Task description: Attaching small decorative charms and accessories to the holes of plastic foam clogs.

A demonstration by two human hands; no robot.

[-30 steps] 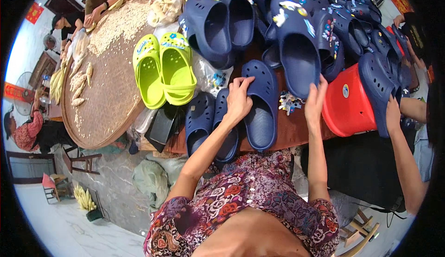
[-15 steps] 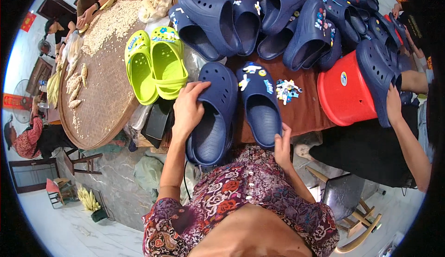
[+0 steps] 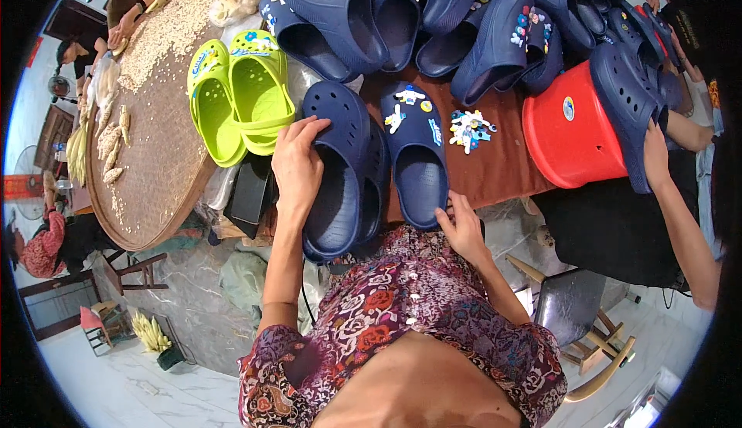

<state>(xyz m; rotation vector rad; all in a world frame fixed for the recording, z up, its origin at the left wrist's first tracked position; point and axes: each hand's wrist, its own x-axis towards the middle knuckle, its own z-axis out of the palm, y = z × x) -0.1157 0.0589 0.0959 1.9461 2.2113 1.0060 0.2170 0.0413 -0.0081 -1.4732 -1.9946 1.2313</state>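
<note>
A plain navy clog with vent holes lies before me, partly covering another navy clog. My left hand grips the plain clog's left side, fingertips at its upper. Just right of it rests a navy clog decorated with white, yellow and blue charms, toe pointing away from me. My right hand has thumb and fingers on that shoe's heel rim. Beside its toe sits a small heap of loose white, blue and yellow charms. A lime-green pair of clogs stands beyond my left hand.
Many decorated navy clogs crowd the far side of the brown-covered table. A red bucket is at right, beside a navy clog in another person's hand. Left stands a large round woven tray with pale kernels.
The whole view has shifted, moving most things up and left. My left hand and the plain clog have moved slightly left, exposing more of the clog beneath. My right hand stays at the decorated clog's heel.
</note>
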